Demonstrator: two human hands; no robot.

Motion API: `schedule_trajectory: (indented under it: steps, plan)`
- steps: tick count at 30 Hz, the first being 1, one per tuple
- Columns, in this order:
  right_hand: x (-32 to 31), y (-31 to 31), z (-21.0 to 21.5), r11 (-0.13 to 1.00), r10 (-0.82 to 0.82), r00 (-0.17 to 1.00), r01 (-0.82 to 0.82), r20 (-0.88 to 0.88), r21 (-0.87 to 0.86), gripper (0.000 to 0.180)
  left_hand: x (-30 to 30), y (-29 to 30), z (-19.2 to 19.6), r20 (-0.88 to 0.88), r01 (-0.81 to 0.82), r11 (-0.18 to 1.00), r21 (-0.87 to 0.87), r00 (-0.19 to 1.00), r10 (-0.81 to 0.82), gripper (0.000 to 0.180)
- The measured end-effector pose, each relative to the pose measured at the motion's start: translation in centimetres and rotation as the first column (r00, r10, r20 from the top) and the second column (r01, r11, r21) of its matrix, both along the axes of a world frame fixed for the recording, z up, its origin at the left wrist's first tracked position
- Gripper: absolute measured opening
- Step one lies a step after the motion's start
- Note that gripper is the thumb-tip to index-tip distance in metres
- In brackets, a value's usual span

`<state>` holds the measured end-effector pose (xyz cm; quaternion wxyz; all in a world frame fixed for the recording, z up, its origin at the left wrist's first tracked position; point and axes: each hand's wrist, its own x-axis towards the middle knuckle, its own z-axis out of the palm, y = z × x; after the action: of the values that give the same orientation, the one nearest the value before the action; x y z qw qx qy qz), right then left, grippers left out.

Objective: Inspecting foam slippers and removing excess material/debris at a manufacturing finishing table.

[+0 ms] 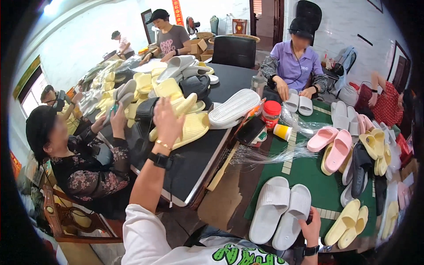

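My left hand [168, 121] reaches over the heap on the black table, fingers stretched, beside yellow slippers [191, 128] and a dark slipper [145, 109]. Nothing shows in its grasp, though its fingertips partly overlap the heap. Low on the right, my right hand [312, 227] lies at the outer side of a grey slipper [291, 221]. Its fingers touch or nearly touch the slipper's edge, with the thumb apart. The matching grey slipper [268, 212] lies close along its left side. Both have soles down, on the green mat [256, 194].
Pink slippers [340, 150] and a yellow pair [346, 225] lie rightward. A red-lidded jar [271, 115], a yellow cup [282, 131] and clear plastic strands [274, 152] stand mid-table. One co-worker [296, 66] handles grey slippers opposite; another [84, 163] sits at left.
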<state>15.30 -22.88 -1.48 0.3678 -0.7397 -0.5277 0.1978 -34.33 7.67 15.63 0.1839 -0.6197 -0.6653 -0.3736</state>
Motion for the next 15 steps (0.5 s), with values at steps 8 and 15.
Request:
schedule_trajectory:
  steps: [8,15]
  plan:
    - [-0.6,1.2,1.4,0.994,-0.089,0.996,0.09,-0.023,0.061,0.048,-10.1,-4.0,-1.2,0.012,-0.191,0.961,-0.199,0.98,0.197,0.089]
    - [3.5,1.2,5.1,0.918,-0.133,0.991,0.123,0.001,0.378,0.043,-12.7,-4.6,-3.8,-0.301,-0.083,0.986,-0.148,0.953,0.035,0.025]
